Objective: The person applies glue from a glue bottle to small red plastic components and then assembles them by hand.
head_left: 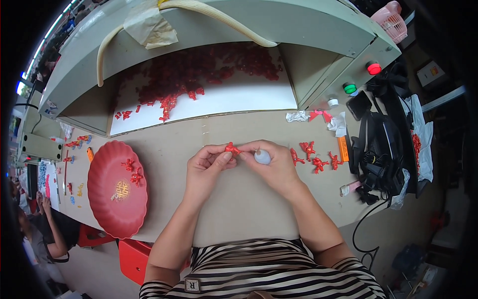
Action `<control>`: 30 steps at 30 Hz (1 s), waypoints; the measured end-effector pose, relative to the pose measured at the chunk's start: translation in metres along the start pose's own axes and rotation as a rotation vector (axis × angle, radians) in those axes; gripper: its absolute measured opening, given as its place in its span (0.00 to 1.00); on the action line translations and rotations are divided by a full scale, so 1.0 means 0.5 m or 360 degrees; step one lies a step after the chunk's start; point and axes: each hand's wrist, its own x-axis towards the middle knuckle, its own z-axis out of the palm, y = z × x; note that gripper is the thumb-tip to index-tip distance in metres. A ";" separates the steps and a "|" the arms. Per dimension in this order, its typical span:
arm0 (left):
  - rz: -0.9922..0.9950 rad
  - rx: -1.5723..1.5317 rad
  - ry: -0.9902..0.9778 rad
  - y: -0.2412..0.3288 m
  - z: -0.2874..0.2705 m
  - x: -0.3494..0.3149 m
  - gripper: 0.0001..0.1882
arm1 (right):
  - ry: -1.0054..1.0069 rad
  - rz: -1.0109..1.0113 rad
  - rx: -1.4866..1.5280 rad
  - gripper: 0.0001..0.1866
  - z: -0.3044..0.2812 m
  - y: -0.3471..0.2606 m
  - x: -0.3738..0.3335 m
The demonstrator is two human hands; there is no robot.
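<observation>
A small red plastic figurine (232, 148) is pinched between the fingertips of my left hand (209, 163). My right hand (277, 167) meets it there, its thumb and forefinger at the figurine's right side. Tucked in the curl of my right hand is a small pale bottle with a brownish tip (262, 157). Just right of that hand, several finished-looking red figurines (318, 163) lie on the table (224, 209). To the left stands a red scalloped bowl (107, 174) with a couple of red figurines (135, 176) inside. Fine detail of the held piece is too small to tell.
Ahead, a grey-green booth (318, 30) shelters a pile of red parts (199, 67) on a white sheet (239, 97). Its right post carries a red button (373, 68) and a green button (350, 88). A black bag (376, 149) sits at right; a co-worker's arm (55, 226) shows far left.
</observation>
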 end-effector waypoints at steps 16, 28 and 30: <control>-0.0066 0.0009 -0.0076 -0.020 -0.028 0.009 0.09 | -0.0024 0.0052 -0.0086 0.07 0.012 0.001 0.008; 0.0131 -0.0225 -0.0258 -0.041 -0.018 0.012 0.06 | -0.0045 0.0148 0.0198 0.05 0.010 0.005 -0.003; 0.0125 -0.0216 -0.0288 -0.043 -0.022 0.018 0.07 | -0.0044 0.0145 0.0223 0.05 0.011 0.000 0.000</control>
